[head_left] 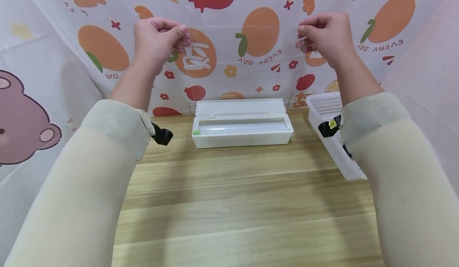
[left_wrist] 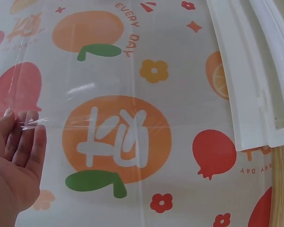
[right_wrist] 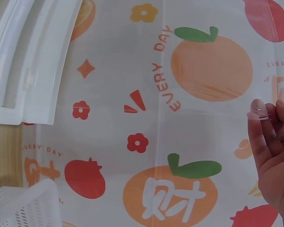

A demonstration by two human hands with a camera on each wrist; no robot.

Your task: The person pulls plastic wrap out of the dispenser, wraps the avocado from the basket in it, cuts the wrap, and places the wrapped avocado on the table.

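A clear sheet of cling film [left_wrist: 80, 89] stretches between my two raised hands, showing mostly by its glare and creases. My left hand [head_left: 161, 40] pinches one edge between thumb and forefinger, the other fingers loosely bent. At the opposite side, my right hand [head_left: 326, 36] pinches the film too, and it bunches at the fingertips [right_wrist: 259, 106]. Below and between the hands, a white cling film box [head_left: 244, 140] stands on the table with its lid [head_left: 240, 106] tipped back. Inside lies a film roll [head_left: 244, 127]; a small green piece [head_left: 196, 132] sits at its front left.
A white perforated basket [head_left: 338, 161] stands at the right, partly hidden by the right sleeve. Behind the box hangs a fruit-print cloth [head_left: 229, 87]. Wood-grain table [head_left: 251, 203] spreads in front. A cloth with a bear print [head_left: 21, 119] is at the left.
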